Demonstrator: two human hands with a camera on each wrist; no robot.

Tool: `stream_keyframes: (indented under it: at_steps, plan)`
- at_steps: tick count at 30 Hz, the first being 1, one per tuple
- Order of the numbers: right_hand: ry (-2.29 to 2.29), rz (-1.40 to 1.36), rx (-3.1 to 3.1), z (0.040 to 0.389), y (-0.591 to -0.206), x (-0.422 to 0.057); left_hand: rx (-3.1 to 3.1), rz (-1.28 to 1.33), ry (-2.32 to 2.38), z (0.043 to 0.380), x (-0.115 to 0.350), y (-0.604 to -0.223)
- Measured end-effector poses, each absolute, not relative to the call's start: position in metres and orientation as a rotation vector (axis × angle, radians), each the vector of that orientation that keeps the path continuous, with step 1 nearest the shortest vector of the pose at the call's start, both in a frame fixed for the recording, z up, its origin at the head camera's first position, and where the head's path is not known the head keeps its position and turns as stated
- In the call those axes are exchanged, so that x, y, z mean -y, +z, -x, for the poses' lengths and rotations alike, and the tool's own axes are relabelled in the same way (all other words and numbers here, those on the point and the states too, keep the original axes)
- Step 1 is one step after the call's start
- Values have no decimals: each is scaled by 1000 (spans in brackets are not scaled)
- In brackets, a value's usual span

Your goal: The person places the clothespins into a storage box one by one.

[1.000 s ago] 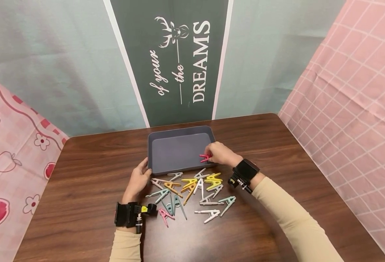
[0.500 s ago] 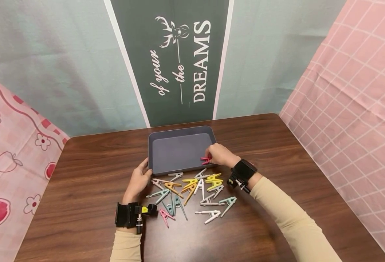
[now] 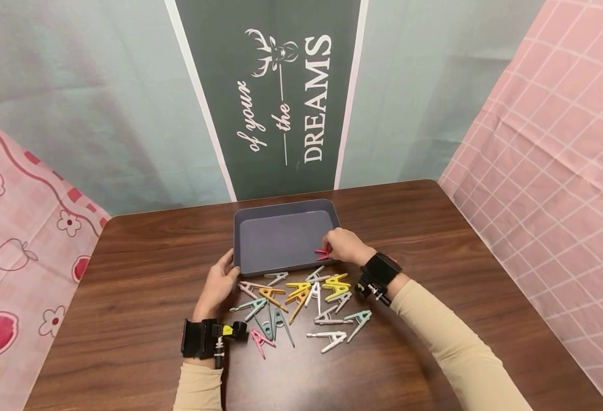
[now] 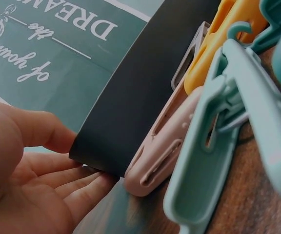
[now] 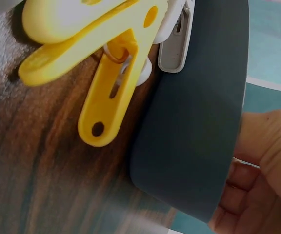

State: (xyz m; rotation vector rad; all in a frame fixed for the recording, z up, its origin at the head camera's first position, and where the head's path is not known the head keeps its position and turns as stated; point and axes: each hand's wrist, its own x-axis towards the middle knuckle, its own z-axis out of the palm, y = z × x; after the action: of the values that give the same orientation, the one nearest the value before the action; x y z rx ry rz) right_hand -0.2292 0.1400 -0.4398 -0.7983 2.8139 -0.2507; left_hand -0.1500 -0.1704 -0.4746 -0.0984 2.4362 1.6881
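A dark grey tray [image 3: 280, 240] lies on the table. My left hand [image 3: 219, 288] holds its near left corner, with the thumb at the rim and the fingers [image 4: 89, 192] along the outside. Inside the near right corner, my right hand [image 3: 347, 245] pinches a red clothespin [image 3: 323, 254] low over the tray floor. In the right wrist view the tray wall [image 5: 194, 126] hides that clothespin and the fingertips. Several clothespins lie in front of the tray, including a yellow one [image 5: 99, 109], a mint one [image 4: 199, 170] and a pale pink one [image 4: 155, 163].
The loose clothespins spread close to the tray's near wall, with a pink clothespin [image 3: 261, 342] and a white one [image 3: 330, 339] nearest the person. Beneath everything is a brown wooden table [image 3: 409, 228]. Curtains [image 3: 383, 114] hang behind and at both sides.
My right hand has dropped slightly toward the tray floor, still pinching the red clothespin. The left hand stays at the corner, and the loose clothespins have not moved.
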Motion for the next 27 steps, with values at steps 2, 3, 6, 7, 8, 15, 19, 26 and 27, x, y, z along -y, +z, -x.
stream_keyframes:
  at_steps: [2, 3, 6, 7, 8, 15, 19, 26, 27]
  plan:
    - [-252, 801, -2814, 230, -441, -140, -2439, 102, 1688, 150, 170, -475]
    - [-253, 806, -2815, 230, -441, -140, -2437, 104, 1692, 151, 170, -476]
    - [-265, 787, -2814, 230, -440, -140, -2436, 103, 1701, 153, 169, -477]
    - [-270, 775, -2813, 230, -439, -140, -2437, 102, 1702, 153, 169, -477]
    - [-278, 765, -2810, 230, -439, -140, -2437, 100, 1705, 154, 169, -477]
    - [-328, 757, -2787, 230, -438, -142, -2432, 102, 1701, 153, 171, -479]
    - [-374, 772, -2789, 228, -436, -144, -2434, 93, 1702, 153, 170, -478]
    - [-479, 769, -2826, 221, -434, -150, -2450, 101, 1682, 154, 168, -477]
    - [-493, 767, -2838, 219, -434, -151, -2456, 100, 1675, 154, 168, -477]
